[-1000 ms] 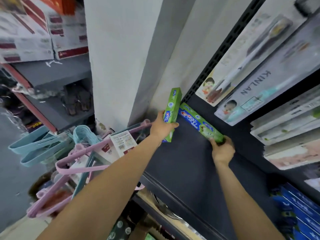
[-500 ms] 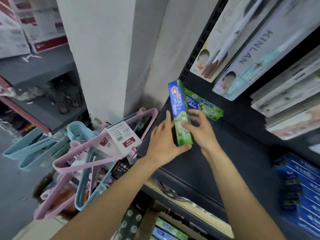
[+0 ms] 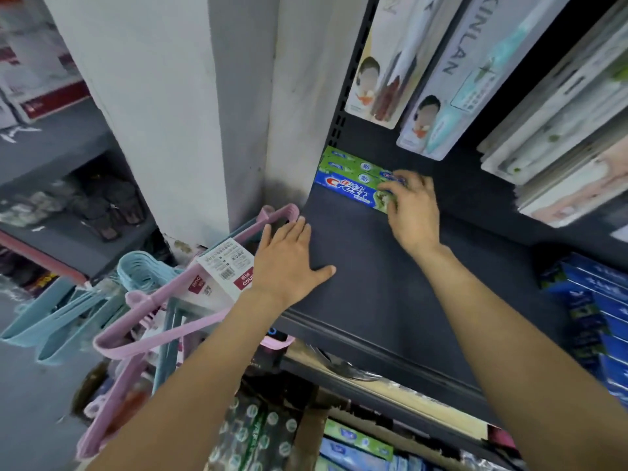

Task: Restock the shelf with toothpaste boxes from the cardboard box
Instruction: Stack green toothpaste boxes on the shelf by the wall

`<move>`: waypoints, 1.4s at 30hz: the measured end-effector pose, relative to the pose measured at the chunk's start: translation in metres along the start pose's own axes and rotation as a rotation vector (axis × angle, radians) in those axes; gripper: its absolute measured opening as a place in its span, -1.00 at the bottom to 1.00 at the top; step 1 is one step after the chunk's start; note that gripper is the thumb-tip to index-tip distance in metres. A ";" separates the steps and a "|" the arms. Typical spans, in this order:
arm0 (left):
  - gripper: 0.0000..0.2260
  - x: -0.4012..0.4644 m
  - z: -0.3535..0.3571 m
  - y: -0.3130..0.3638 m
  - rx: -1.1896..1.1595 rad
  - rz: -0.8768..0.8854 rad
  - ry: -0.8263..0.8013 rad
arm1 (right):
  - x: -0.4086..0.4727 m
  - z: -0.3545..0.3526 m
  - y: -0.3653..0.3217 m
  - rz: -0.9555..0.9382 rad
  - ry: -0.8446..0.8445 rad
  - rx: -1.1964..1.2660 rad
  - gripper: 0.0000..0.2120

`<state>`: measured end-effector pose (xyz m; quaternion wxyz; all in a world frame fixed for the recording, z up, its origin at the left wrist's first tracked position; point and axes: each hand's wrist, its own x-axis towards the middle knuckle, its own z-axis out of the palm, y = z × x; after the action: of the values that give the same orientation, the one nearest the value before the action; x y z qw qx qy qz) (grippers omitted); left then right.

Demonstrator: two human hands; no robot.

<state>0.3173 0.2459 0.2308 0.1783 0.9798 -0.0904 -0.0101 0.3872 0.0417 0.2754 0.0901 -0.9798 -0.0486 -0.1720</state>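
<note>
two toothpaste boxes lie flat at the back left corner of the dark shelf [image 3: 367, 283], side by side and touching along their long edges. rear box [image 3: 350, 163]: green, pressed against the back panel. front box [image 3: 353, 191]: blue at its left end with a red and white brand name, green at its right end. both run lengthwise along the back of the shelf.

my right hand [image 3: 413, 207] rests on the right end of the front box, fingers bent down over it; motion blur hides whether they pinch the box or only press on it, so i cannot tell the grip. my left hand [image 3: 289, 263] lies palm down on the shelf near its left edge, fingers straight and spread, thumb out to the right, holding nothing and well apart from both boxes.

above the shelf, carded toothbrush packs [image 3: 441, 83] hang from the back panel, tilted. a white pillar [image 3: 170, 96] stands just left of the shelf. beside the left hand, pink hangers [image 3: 163, 300] and blue hangers [image 3: 68, 307] crowd together, with a white label [image 3: 227, 266] among them. at the right edge of the shelf sit stacked blue boxes [image 3: 598, 317]. more cartons [image 3: 356, 443] show on the level below, partly hidden by the shelf lip.
</note>
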 end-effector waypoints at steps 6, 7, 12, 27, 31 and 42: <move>-0.64 -0.032 -0.002 0.024 -0.185 0.027 0.358 | -0.113 -0.026 -0.034 -0.123 0.120 0.249 -0.79; -0.69 -0.046 -0.003 0.032 -0.231 0.039 0.416 | -0.138 -0.034 -0.037 -0.126 0.097 0.282 -0.80; -0.77 -0.138 -0.009 0.070 -0.340 0.158 0.549 | -0.245 -0.062 -0.026 -0.153 -0.021 0.317 -0.84; -0.69 -0.285 0.209 0.112 -0.238 -0.018 -0.478 | -0.492 0.067 0.120 0.332 -0.897 0.171 -0.60; -0.60 -0.257 0.312 0.094 0.101 0.168 -0.687 | -0.513 0.147 0.153 0.370 -0.870 0.187 -0.48; -0.53 -0.238 0.481 0.088 0.680 0.704 -0.731 | -0.536 0.286 0.186 0.795 -0.596 0.597 -0.44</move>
<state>0.0431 0.0409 -0.1912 -0.1943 0.8261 -0.4624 -0.2569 0.0034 -0.1197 -0.2041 0.4026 -0.8611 0.2534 0.1795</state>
